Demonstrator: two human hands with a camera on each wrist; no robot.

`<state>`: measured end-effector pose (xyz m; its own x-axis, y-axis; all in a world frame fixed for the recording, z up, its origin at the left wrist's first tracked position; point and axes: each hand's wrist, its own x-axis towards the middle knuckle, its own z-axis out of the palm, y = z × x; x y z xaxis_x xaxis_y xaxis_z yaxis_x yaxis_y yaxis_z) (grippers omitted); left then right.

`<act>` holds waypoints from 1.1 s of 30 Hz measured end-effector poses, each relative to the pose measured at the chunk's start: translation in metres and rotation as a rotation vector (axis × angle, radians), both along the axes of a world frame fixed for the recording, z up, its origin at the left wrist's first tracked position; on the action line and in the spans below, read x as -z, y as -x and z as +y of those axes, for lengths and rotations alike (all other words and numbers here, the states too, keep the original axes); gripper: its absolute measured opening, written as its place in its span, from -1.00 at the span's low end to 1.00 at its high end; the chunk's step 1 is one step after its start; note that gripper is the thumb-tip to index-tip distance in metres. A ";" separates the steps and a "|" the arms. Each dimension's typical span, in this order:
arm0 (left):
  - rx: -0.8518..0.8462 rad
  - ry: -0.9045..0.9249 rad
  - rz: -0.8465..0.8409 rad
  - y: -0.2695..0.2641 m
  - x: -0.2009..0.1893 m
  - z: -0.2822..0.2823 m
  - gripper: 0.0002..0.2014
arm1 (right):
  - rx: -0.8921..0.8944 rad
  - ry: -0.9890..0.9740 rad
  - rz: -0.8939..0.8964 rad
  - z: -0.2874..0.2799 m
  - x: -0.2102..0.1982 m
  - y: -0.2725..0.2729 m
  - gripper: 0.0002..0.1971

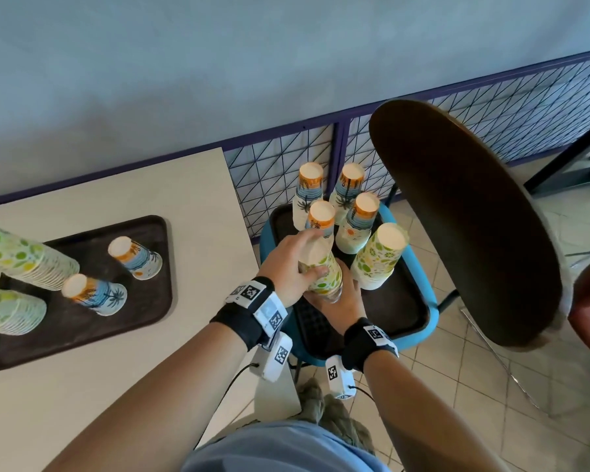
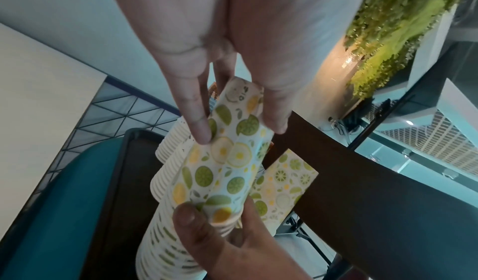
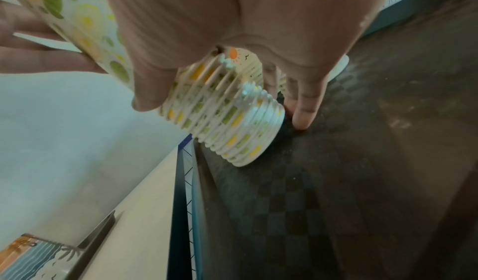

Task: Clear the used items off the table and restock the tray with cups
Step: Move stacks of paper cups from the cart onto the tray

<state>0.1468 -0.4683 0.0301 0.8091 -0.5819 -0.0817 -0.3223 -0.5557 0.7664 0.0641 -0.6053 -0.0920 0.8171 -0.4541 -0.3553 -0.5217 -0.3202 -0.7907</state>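
Note:
A stack of lemon-print paper cups (image 1: 322, 274) stands tilted on the dark tray (image 1: 399, 301) on a blue stool. My left hand (image 1: 315, 253) grips its upper cups; in the left wrist view, the fingers (image 2: 199, 125) and thumb of my left hand (image 2: 240, 131) pinch the top cup (image 2: 232, 151). My right hand (image 1: 341, 298) holds the stack lower down, and in the right wrist view my right hand (image 3: 222, 112) curls round the ribbed rims (image 3: 232, 125). On the table, a second dark tray (image 1: 82, 335) carries two upside-down beach-print cups (image 1: 135, 257) and two lemon-print stacks (image 1: 24, 260).
Several more cup stacks (image 1: 358, 226) stand upside down on the stool's tray, close behind my hands. A dark brown chair back (image 1: 457, 216) rises just to the right. A blue wire-grid partition (image 1: 276, 172) runs behind the stool. The cream table (image 1: 116, 403) lies left.

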 end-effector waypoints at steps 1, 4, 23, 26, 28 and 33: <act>-0.001 0.011 0.006 -0.001 0.001 0.002 -0.35 | 0.011 -0.021 -0.004 0.000 0.001 -0.002 0.12; 0.005 0.036 0.022 -0.003 0.002 0.005 -0.34 | 0.016 -0.034 -0.042 -0.002 0.001 -0.003 0.04; -0.055 0.404 0.594 0.023 0.027 0.019 -0.05 | -0.215 -0.334 -0.348 0.001 -0.075 0.029 -0.07; -0.098 0.451 0.582 0.023 0.025 0.018 -0.12 | -0.268 -0.293 -0.336 -0.004 -0.079 0.033 -0.01; -0.112 0.491 0.593 0.021 0.023 0.020 -0.13 | -0.263 -0.299 -0.293 -0.010 -0.079 0.038 -0.06; -0.167 0.544 0.604 0.022 0.017 0.029 -0.19 | 0.156 -0.045 -0.185 -0.043 -0.065 0.042 -0.72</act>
